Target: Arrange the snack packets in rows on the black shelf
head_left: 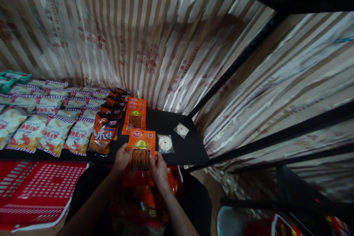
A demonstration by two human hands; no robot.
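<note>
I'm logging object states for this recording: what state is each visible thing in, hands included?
Held orange snack packet: front showing, held at both sides
Left hand: closed on its left edge
Right hand: closed on its right edge
Other orange snack packets: overlapping on the black shelf
White snack packets: in overlapping rows
Black-and-orange packets: overlapping in a line
Round white items: clear-wrapped, lying apart
Striped curtain: hanging in folds

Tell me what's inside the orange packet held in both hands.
Inside the orange packet, held by the left hand and right hand, brown strips show side by side. The packet itself covers the rest of its inside, which cannot be seen.
</note>
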